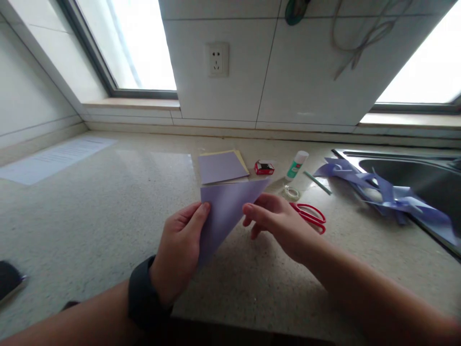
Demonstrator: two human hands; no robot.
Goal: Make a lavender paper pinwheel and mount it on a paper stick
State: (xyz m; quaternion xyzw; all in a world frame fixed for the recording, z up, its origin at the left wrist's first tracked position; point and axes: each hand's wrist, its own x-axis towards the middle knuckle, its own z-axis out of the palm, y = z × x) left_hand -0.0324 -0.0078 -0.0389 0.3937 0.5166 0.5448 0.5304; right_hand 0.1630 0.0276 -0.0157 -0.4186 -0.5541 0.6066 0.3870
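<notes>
A sheet of purple paper (225, 211), folded to a triangle with its point downward, is held up over the counter. My left hand (183, 242) grips its left edge, thumb on the front and fingers behind. At the slanting right edge is my right hand (273, 221), its thumb tip over the paper and its other fingers curled below. Just beyond the folded sheet lies a stack of purple and yellow paper squares (221, 167). Red-handled scissors (311, 216) rest beside my right hand, their blades hidden behind it.
A small red and black box (264, 167), a glue stick (297, 165), a clear tape roll (291, 193) and a thin green strip (317, 182) lie behind my right hand. Purple ribbon-like scraps (387, 190) overlap the sink (425, 168). A printed sheet (54, 156) lies far left.
</notes>
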